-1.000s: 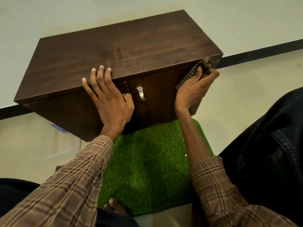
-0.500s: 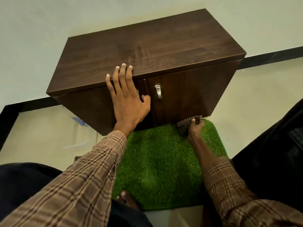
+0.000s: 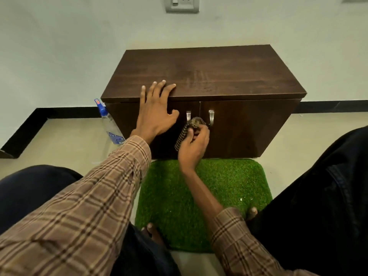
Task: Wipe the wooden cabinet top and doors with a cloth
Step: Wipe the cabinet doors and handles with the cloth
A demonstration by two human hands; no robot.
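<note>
A low dark wooden cabinet (image 3: 209,74) stands against the wall, both doors closed, with two metal handles (image 3: 211,117) near the middle seam. My left hand (image 3: 155,112) lies flat with spread fingers over the front edge of the top, above the left door. My right hand (image 3: 194,144) grips a bunched brown checked cloth (image 3: 189,129) and holds it against the doors just below the handles, at the seam.
A green artificial-grass mat (image 3: 229,188) lies on the floor in front of the cabinet, with my toes on its near edge. A clear spray bottle (image 3: 110,126) with a blue cap stands at the cabinet's left side. A wall socket (image 3: 182,4) sits above.
My right hand has carried the cloth from the bottom of the right door up to the middle seam by the handles. The camera has pulled back; my left hand stays on the top edge.
</note>
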